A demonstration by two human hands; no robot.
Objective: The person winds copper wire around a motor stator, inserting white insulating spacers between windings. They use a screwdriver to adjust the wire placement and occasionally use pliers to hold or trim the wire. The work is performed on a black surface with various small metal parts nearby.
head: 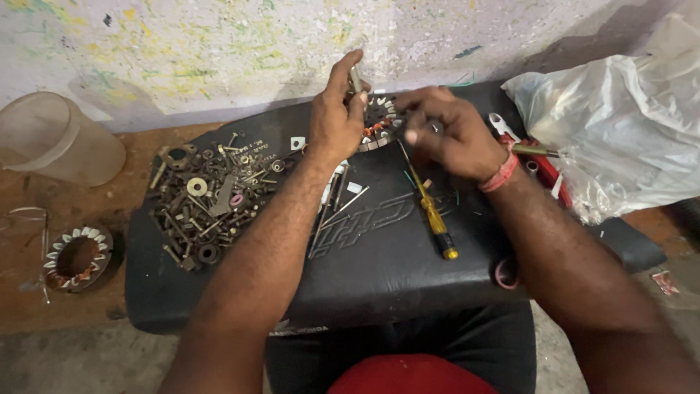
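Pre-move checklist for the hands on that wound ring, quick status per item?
1. Left hand grips the wound ring: ok, fingers are on its edge, holding it above the black pad.
2. Right hand on the ring: ok, fingertips meet its right side.
3. What the left fingers pinch at the top: cannot tell, a small pale piece, too blurred.
4. Screwdriver within reach: ok, lying on the pad below the right hand.
5. Pile of bolts and washers kept apart: ok, it sits left of the left forearm.
6. Second ring: ok, off the pad at far left.
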